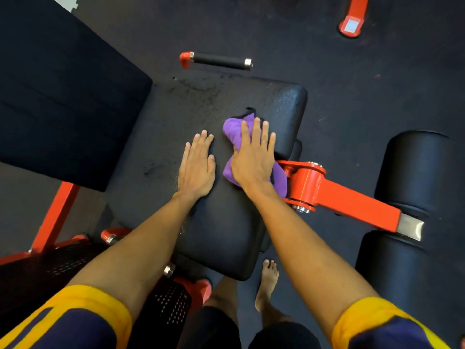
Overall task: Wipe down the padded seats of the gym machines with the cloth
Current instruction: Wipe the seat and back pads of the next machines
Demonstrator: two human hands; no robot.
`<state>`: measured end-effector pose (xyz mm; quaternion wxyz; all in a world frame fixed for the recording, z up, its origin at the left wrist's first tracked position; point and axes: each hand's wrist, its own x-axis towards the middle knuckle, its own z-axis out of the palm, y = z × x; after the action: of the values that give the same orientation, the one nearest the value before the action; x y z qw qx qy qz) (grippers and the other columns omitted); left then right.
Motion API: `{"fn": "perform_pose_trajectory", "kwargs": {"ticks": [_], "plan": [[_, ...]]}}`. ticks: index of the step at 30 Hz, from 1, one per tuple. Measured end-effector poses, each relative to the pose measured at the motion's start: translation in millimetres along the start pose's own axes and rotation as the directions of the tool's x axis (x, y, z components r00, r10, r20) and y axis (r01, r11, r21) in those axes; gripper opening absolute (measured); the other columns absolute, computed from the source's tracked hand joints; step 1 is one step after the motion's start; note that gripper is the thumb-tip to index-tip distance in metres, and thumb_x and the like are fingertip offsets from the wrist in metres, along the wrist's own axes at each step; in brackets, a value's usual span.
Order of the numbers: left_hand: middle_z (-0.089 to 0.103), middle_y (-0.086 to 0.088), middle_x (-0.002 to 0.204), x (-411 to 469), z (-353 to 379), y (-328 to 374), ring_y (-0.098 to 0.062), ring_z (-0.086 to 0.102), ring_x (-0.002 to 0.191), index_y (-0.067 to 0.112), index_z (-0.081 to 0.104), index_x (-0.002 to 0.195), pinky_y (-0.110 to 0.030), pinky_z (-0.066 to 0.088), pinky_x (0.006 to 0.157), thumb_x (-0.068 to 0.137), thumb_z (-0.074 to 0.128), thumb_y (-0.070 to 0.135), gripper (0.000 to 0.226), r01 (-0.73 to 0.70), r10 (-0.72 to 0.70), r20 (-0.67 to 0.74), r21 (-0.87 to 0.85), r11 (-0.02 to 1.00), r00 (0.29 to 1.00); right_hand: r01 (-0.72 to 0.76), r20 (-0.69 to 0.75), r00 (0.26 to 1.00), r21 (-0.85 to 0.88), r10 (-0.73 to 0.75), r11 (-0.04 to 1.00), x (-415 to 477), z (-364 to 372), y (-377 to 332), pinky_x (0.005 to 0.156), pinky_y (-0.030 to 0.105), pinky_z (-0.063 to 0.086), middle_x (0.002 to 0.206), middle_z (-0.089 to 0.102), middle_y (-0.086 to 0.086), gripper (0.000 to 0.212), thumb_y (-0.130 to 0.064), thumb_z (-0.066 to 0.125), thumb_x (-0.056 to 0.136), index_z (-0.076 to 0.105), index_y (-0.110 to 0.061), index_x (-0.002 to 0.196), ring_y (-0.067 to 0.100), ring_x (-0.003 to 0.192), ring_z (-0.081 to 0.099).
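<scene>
A black padded seat (206, 102) of an orange-framed gym machine fills the middle of the view, its surface worn and scuffed toward the far side. A crumpled purple cloth (232, 129) lies on the seat's right part. My right hand (254, 157) presses flat on the cloth with straight fingers, so only the cloth's far end and right edge show. My left hand (197, 166) rests flat on the bare seat just left of the cloth, fingers straight. The black back pad (63, 96) rises at the left.
An orange lever arm (347, 197) pivots at the seat's right edge and carries two black roller pads (410, 172). A black handle with an orange end (219, 60) juts out beyond the seat. Another orange machine foot (351, 23) stands at the top right. My bare foot (268, 280) is on the dark floor.
</scene>
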<state>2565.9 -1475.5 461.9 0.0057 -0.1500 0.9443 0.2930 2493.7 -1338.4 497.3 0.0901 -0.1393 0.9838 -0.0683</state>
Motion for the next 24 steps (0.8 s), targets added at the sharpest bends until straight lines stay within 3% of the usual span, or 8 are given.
{"fn": "perform_pose_trajectory", "kwargs": {"ticks": [3, 8, 11, 14, 16, 21, 24], "plan": [[0.017, 0.000, 0.169, 1.7, 1.9, 0.3, -0.012, 0.007, 0.156, 0.017, 0.026, 0.159, -0.035, 0.001, 0.128, 0.102, 0.036, 0.018, 0.058, 0.005, -0.005, -0.001, 0.018, 1.000, 1.000, -0.040, -0.024, 0.999, 0.038, 0.041, 0.998, -28.1, 9.2, -12.0, 0.127, 0.050, 0.008, 0.170, 0.011, 0.017, 0.078, -0.035, 0.057, 0.098, 0.019, -0.016, 0.163, 0.038, 0.157, 0.007], [0.017, 0.000, 0.169, 1.8, 1.5, 2.5, -0.012, 0.008, 0.156, 0.017, 0.026, 0.160, -0.036, 0.003, 0.128, 0.101, 0.039, 0.017, 0.060, 0.020, -0.020, 0.011, 0.034, 0.999, 1.000, 0.107, 0.045, 0.993, -0.011, -0.107, 0.994, 13.8, -0.3, -10.2, 0.126, 0.049, -0.003, 0.170, 0.007, 0.019, 0.070, -0.028, 0.047, 0.101, 0.019, -0.011, 0.162, 0.037, 0.157, 0.001], [0.020, 0.000, 0.168, 0.8, 1.2, 5.1, -0.014, 0.012, 0.155, 0.016, 0.028, 0.159, -0.036, 0.004, 0.128, 0.100, 0.042, 0.015, 0.060, 0.026, -0.026, -0.001, 0.052, 0.998, 1.000, -0.004, -0.020, 1.000, -0.020, 0.004, 1.000, 38.9, -11.3, 6.1, 0.126, 0.048, -0.004, 0.168, 0.008, 0.025, 0.069, -0.026, 0.047, 0.102, 0.018, -0.006, 0.161, 0.038, 0.157, 0.003], [0.025, -0.002, 0.166, 5.5, 1.0, 8.7, -0.019, 0.021, 0.153, 0.015, 0.034, 0.156, -0.038, 0.013, 0.127, 0.097, 0.045, 0.016, 0.060, 0.038, -0.036, -0.023, 0.086, 0.996, 0.999, -0.214, -0.060, 0.973, 0.129, 0.223, 0.968, 29.3, -17.3, 26.9, 0.127, 0.046, -0.001, 0.167, 0.010, 0.028, 0.070, -0.022, 0.053, 0.099, 0.024, -0.003, 0.160, 0.039, 0.157, 0.006], [0.027, -0.003, 0.165, 10.8, 0.7, 15.5, -0.022, 0.025, 0.151, 0.014, 0.035, 0.155, -0.038, 0.017, 0.126, 0.095, 0.047, 0.016, 0.061, 0.069, -0.067, -0.027, 0.084, 0.994, 0.997, -0.242, -0.076, 0.963, 0.163, 0.257, 0.956, 3.6, -10.7, 30.9, 0.128, 0.048, 0.004, 0.166, 0.011, 0.029, 0.073, -0.024, 0.058, 0.097, 0.027, -0.002, 0.159, 0.041, 0.156, 0.009], [0.023, -0.004, 0.167, 25.9, 6.7, 32.8, -0.021, 0.021, 0.153, 0.012, 0.031, 0.157, -0.035, 0.012, 0.126, 0.097, 0.046, 0.015, 0.062, 0.040, -0.039, -0.015, 0.068, 0.997, 0.999, -0.007, -0.052, 0.999, 0.070, 0.010, 0.998, -8.5, 4.8, 17.9, 0.126, 0.053, 0.015, 0.165, 0.022, 0.027, 0.085, -0.027, 0.067, 0.085, 0.030, -0.004, 0.158, 0.043, 0.154, 0.019], [0.022, -0.005, 0.167, 39.0, 11.0, 43.5, -0.020, 0.018, 0.154, 0.011, 0.030, 0.158, -0.034, 0.009, 0.127, 0.097, 0.046, 0.012, 0.063, 0.000, 0.000, 0.007, 0.057, 0.998, 1.000, 0.070, -0.032, 0.997, 0.094, -0.067, 0.993, 28.8, -5.8, 31.2, 0.128, 0.046, 0.008, 0.168, 0.014, 0.021, 0.077, -0.030, 0.056, 0.097, 0.021, -0.006, 0.161, 0.036, 0.157, 0.012]]}}
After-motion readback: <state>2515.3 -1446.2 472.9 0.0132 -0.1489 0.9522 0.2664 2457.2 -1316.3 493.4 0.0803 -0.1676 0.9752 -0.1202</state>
